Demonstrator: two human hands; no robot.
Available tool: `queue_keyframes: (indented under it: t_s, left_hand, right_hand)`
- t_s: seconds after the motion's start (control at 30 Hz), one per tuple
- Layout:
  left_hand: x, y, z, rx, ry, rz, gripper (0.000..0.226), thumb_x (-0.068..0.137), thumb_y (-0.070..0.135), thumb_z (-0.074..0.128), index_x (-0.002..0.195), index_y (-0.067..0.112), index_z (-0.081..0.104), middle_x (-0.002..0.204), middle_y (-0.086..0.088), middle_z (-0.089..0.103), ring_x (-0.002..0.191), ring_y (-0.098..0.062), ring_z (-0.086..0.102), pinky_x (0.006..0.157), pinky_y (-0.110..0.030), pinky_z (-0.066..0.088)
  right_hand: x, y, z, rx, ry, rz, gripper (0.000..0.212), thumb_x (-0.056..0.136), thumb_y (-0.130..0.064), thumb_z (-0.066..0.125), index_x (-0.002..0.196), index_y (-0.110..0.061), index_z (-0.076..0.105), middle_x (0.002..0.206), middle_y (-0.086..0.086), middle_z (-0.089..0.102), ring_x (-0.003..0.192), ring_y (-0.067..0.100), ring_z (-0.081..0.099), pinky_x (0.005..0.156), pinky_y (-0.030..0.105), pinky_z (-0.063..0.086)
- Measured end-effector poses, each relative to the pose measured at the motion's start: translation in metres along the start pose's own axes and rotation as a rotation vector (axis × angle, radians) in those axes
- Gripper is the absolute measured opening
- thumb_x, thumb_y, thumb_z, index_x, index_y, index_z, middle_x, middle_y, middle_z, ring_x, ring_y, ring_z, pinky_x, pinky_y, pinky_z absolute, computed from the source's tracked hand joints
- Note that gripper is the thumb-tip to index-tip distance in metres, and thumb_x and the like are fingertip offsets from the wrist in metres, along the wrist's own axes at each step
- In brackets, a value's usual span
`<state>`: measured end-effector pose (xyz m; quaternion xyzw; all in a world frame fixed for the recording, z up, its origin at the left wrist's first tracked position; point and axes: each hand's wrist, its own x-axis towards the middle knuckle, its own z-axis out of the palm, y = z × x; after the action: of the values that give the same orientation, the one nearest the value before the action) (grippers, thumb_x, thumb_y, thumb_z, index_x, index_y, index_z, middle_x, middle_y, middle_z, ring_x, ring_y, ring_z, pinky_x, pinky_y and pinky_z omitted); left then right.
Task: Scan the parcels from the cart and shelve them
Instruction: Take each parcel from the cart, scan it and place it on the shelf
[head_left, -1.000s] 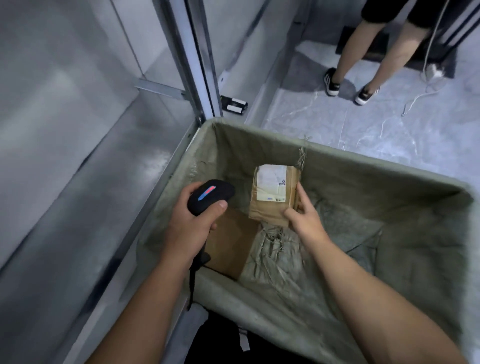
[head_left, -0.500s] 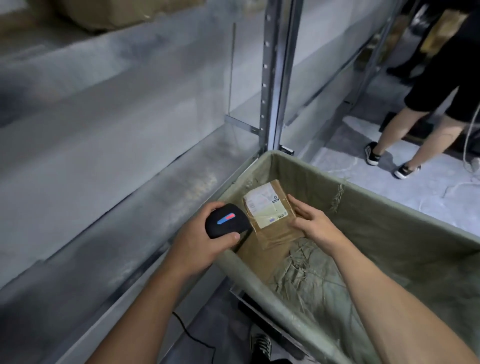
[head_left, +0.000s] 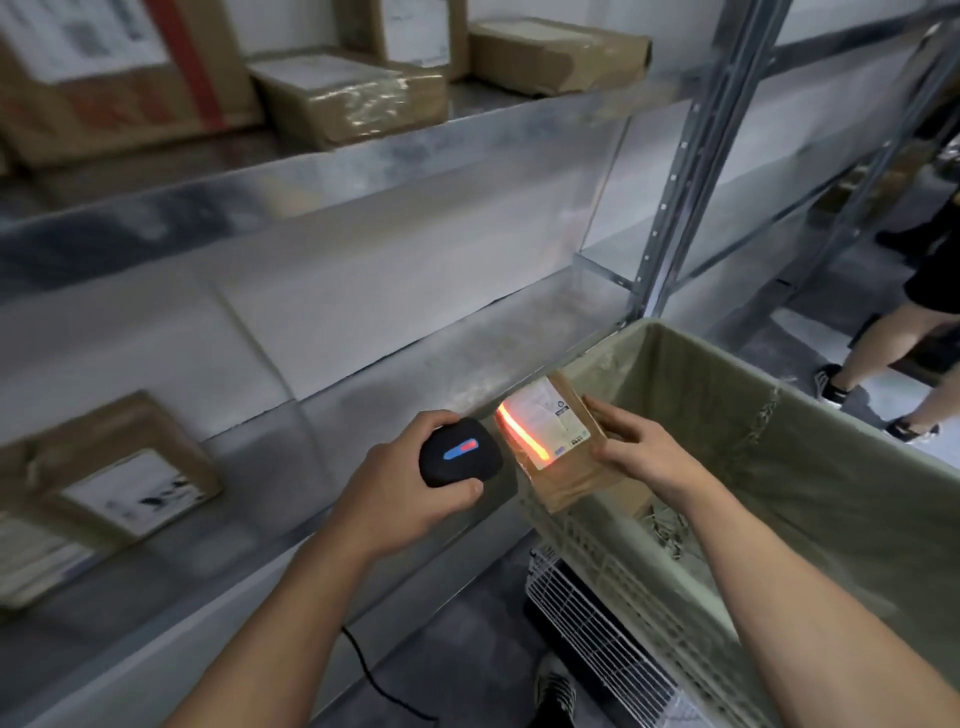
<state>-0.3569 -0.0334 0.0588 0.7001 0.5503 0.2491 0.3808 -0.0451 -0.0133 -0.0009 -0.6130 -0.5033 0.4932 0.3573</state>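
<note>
Metal rack, left. Upper shelf (head_left: 363, 150): large box with red stripe (head_left: 104, 78) far left, taped parcel (head_left: 348, 98) just beside it, brown parcel (head_left: 556, 52) to right. Lower shelf (head_left: 415, 364): labelled parcel (head_left: 119, 467) lying tilted, near left. Grey floor (head_left: 467, 670): fabric-lined cart (head_left: 779, 374) against rack, right; black cable (head_left: 374, 680) near.

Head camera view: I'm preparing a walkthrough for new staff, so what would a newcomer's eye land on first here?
First, the glowing red-orange scan line across the white label of the parcel, which the right hand holds at the shelf-side rim of the cart. Just left of it, the left hand grips the black scanner with its blue and red light. Above, blurred cardboard boxes sit on the upper shelf.
</note>
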Motion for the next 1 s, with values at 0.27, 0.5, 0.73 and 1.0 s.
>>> queue_keyframes:
  t_s: [0.27,0.5,0.73,1.0]
  left_hand:
    - [-0.052,-0.035,-0.041,-0.096,0.144,-0.047,0.067,0.060,0.052,0.078,0.123,0.045,0.056,0.109,0.021,0.070,0.095,0.006,0.065,0.080,-0.012,0.050]
    - [-0.083,-0.063,-0.068,-0.365,0.401,-0.171,0.057,0.071,0.033,0.088,0.121,0.041,0.060,0.104,0.021,0.070,0.092,-0.010,0.070,0.070,-0.027,0.057]
    - [-0.107,-0.082,-0.089,-0.544,0.687,-0.283,0.044,0.086,0.011,0.080,0.113,0.041,0.062,0.110,0.007,0.069,0.083,-0.011,0.070,0.062,-0.023,0.056]
    - [-0.119,-0.093,-0.108,-0.638,0.879,-0.367,0.043,0.087,0.015,0.080,0.121,0.033,0.062,0.112,-0.006,0.069,0.078,-0.021,0.069,0.067,-0.033,0.060]
  right_hand:
    - [0.003,-0.021,0.068,0.003,-0.096,-0.058,0.073,0.088,-0.016,0.069,0.141,-0.056,0.040,0.134,-0.004,0.057,0.123,0.015,0.055,0.091,0.029,0.051]
    - [0.021,-0.035,0.143,0.029,-0.174,-0.072,0.084,0.091,-0.026,0.072,0.154,-0.049,0.021,0.128,-0.005,0.055,0.112,0.015,0.059,0.091,0.036,0.053]
    - [0.048,-0.059,0.213,-0.002,-0.352,-0.169,0.088,0.092,-0.034,0.068,0.158,-0.040,0.011,0.135,-0.005,0.048,0.122,0.015,0.053,0.088,0.025,0.050]
    - [0.084,-0.083,0.267,0.092,-0.462,-0.220,0.088,0.087,-0.029,0.073,0.158,-0.038,0.021,0.135,-0.002,0.050,0.122,0.021,0.056,0.078,0.025,0.058]
